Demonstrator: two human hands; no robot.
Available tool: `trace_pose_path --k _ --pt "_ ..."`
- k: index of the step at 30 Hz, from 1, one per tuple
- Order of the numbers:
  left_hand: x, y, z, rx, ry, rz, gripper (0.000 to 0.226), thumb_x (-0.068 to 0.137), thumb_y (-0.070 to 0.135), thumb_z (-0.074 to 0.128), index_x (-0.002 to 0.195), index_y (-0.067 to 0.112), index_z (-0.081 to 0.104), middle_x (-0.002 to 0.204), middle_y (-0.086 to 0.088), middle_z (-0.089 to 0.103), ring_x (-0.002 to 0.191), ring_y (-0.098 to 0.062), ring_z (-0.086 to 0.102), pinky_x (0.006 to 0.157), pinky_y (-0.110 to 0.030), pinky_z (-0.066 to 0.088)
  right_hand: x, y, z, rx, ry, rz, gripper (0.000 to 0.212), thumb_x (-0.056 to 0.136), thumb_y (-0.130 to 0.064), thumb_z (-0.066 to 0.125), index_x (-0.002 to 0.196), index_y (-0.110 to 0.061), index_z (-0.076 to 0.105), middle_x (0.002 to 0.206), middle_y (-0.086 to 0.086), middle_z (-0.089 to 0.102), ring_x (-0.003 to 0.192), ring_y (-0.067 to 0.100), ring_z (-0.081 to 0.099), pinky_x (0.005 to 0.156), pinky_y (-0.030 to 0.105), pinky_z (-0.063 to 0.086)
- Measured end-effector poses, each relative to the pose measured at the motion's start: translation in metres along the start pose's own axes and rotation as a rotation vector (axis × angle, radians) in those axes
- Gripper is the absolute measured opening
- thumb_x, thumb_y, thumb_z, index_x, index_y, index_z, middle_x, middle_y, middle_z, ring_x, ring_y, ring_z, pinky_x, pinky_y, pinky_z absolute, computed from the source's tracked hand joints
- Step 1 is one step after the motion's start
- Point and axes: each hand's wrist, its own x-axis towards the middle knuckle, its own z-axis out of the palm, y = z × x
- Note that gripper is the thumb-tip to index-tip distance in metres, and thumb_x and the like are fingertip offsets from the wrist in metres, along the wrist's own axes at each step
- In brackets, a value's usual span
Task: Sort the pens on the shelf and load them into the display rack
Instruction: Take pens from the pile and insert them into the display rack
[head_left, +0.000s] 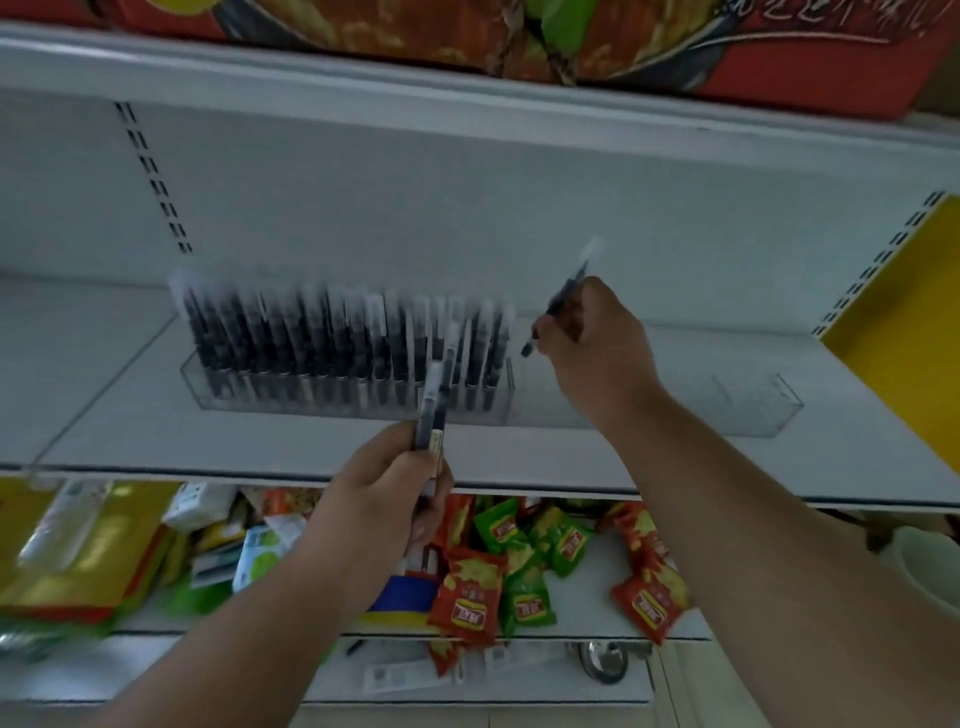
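A rack (353, 410) full of upright pens (332, 343) stands on the shelf (675, 467), left of the right hand's fingers (550, 332). The left hand's fingers (431, 467), before the rack, hold spare pens (434, 400). Snack packets (524, 577) lie on the shelf below them.

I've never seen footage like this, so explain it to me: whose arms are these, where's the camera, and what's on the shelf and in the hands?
There is no machine here. A person wears a camera on the head, so the single picture looks forward and down at their own arms. The left hand has a grip on a small bundle of pens. The right hand pinches one pen, tilted, above the white shelf. On that shelf stands a clear display rack filled with upright dark pens. Red and green snack packets lie on the shelf below. The picture is blurred, so finer details are unclear.
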Motion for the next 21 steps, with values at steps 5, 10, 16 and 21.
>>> trace_pose_path --k 5,10,16,21 --pt "0.001 -0.003 0.002 -0.001 0.000 -0.006 0.016 0.096 -0.003 0.035 0.080 -0.002 0.037 0.068 -0.015 0.039 0.047 -0.020 0.025 0.043 -0.030 0.019 0.001 0.006 0.004 -0.116 -0.047 -0.049 0.012 0.097 -0.028 0.058 0.096 -0.016 0.055 0.081 -0.007 0.061 0.070 0.000 0.054 0.057 0.013 0.040" --pt "0.001 0.001 0.003 -0.013 -0.008 0.002 0.022 0.095 -0.005 0.034 0.078 0.004 0.042 0.069 -0.015 0.041 0.045 -0.019 0.026 0.041 -0.027 0.019 0.011 0.003 0.004 -0.134 -0.055 -0.044 0.012 0.095 -0.029 0.061 0.090 -0.019 0.057 0.077 -0.013 0.057 0.067 -0.002 0.051 0.054 0.012 0.035" --pt "0.000 -0.004 0.004 -0.019 -0.028 0.025 0.022 0.096 -0.004 0.034 0.078 0.004 0.043 0.068 -0.016 0.040 0.046 -0.020 0.026 0.043 -0.030 0.021 0.016 0.007 0.005 -0.137 -0.036 -0.025 0.013 0.094 -0.028 0.062 0.086 -0.022 0.054 0.075 -0.014 0.057 0.065 -0.002 0.050 0.053 0.013 0.033" --pt "-0.002 -0.008 0.006 -0.039 -0.053 0.028 0.020 0.092 0.005 0.042 0.072 0.009 0.043 0.065 -0.020 0.035 0.045 -0.021 0.025 0.042 -0.028 0.023 0.015 0.012 0.006 -0.114 -0.073 -0.054 0.009 0.092 -0.025 0.064 0.092 -0.020 0.056 0.082 -0.010 0.064 0.072 -0.001 0.058 0.054 0.009 0.038"
